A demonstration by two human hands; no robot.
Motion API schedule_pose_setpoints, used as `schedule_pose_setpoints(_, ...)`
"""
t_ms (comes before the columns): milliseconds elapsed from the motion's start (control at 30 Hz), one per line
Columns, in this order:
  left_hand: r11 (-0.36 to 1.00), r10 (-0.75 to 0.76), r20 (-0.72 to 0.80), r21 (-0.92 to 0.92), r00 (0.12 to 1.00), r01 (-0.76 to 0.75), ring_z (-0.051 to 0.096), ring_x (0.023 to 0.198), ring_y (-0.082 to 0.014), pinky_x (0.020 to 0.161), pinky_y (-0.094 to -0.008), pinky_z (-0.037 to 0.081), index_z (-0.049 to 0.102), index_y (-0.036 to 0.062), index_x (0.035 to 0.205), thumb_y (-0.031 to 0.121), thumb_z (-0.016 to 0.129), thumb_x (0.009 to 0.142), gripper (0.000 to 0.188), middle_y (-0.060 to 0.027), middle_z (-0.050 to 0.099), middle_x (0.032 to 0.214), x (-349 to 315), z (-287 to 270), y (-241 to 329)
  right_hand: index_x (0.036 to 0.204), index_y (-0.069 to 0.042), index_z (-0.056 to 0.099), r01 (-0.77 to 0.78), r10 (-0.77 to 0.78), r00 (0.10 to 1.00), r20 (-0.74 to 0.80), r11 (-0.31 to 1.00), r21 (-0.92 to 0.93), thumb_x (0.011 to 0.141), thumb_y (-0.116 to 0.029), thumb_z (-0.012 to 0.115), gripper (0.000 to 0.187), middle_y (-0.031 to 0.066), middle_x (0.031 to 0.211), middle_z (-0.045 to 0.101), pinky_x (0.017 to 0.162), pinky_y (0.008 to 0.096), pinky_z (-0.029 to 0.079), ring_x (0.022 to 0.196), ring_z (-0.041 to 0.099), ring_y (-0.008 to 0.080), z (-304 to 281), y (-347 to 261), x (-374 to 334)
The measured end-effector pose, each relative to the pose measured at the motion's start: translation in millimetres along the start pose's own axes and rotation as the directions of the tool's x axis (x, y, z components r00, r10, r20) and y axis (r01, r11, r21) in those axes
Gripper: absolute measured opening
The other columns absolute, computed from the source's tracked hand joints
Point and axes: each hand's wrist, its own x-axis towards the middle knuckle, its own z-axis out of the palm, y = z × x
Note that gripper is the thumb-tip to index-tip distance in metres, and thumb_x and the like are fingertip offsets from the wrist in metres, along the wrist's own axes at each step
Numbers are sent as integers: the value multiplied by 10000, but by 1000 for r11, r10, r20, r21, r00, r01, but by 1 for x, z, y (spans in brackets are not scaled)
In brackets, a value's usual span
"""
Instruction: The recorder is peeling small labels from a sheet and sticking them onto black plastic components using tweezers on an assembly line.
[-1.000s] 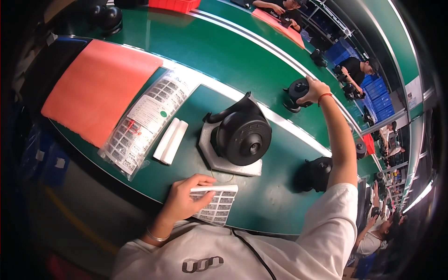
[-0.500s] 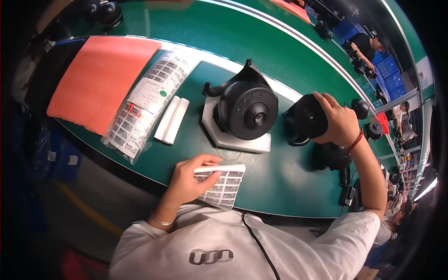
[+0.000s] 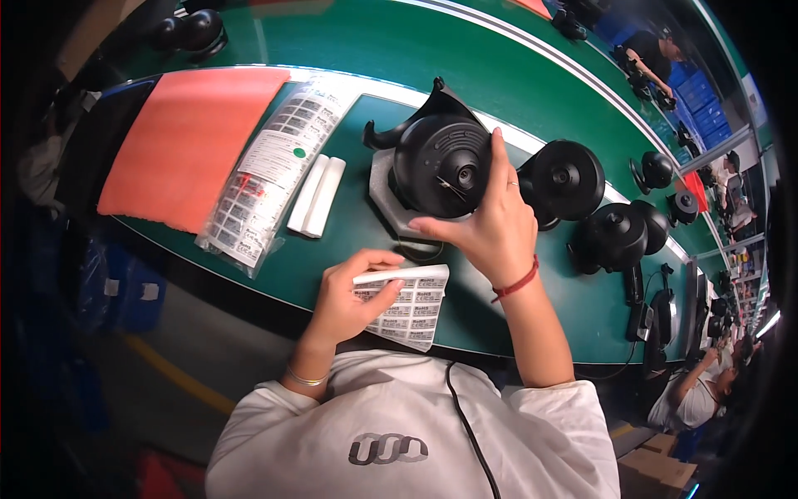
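"Black plastic device with a round, smooth face (image 3: 428, 170) sits on a pale grey, angular foam block (image 3: 384, 195) toward the middle of a green-topped table (image 3: 474, 328). Where are the hands?"

"Right hand (image 3: 499, 224), thumb and fingers spread wide, frames the right and near sides of the device; whether skin meets plastic cannot be told from this angle. Left hand (image 3: 345, 295), at the near edge, pinches a white, folded sheet of grey-printed labels (image 3: 411, 312) between thumb and fingers."

"How would the device handle?"

"Stiff, by its look, probably of middling weight, its sleek shell apt to slip under dry fingertips. Its broad outer rim seems the sound place to hold; the small lens at the centre looks fragile and best left untouched."

"And the sheet?"

"Light and floppy, one would judge, and easily creased. Its folded far edge, close to the thumb, likely offers the firmest hold."

"What lies around them?"

"Two slim white rolls (image 3: 326, 200) lie side by side to the left, near a clear plastic bag of labels (image 3: 266, 166). To the right stands a second black, round-faced plastic device (image 3: 578, 187)."
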Motion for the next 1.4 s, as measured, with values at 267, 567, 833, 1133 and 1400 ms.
schedule_pose_setpoints(267,1000,29,-3,-2,1000,-29,684,820,-154,716,-271,534,625,-5,1024,48,703,810,234,-119,701,886,-5,-2,1,1301,-10,472,93,-70,993,-99,965,244,520,-389,896,966,187,1143,631,913,361,485,1066,627,287,17,11,22)
schedule_pose_setpoints(567,1000,-10,14,17,1000,9,697,767,-199,684,-294,535,596,49,1123,81,692,816,323,-103,702,852,-2,-2,5,1260,-14,522,30,-92,985,148,926,376,551,-457,856,900,231,1182,598,909,366,484,1089,606,319,4,8,87)
schedule_pose_setpoints(833,996,74,-2,58,997,-73,698,773,-242,689,-319,539,600,65,1107,90,692,807,315,-116,699,864,-2,-2,-3,1211,-72,575,126,-136,981,138,989,78,549,-517,836,839,195,1184,606,840,405,521,1007,641,340,16,-18,84)
schedule_pose_setpoints(1133,996,76,10,51,997,-77,672,792,-136,704,-265,525,618,32,1100,36,694,805,305,-91,700,883,-3,-4,1,1120,-36,598,187,-187,982,-37,909,373,505,-434,895,790,156,993,676,813,334,529,903,674,243,3,-11,111)
schedule_pose_setpoints(1400,993,98,17,-71,995,-97,676,783,-150,704,-269,526,644,2,967,82,725,784,215,-89,697,865,-6,-8,-3,1314,30,433,-230,-302,728,615,737,635,608,-410,822,918,126,1136,584,891,287,469,1007,599,184,-100,24,130)
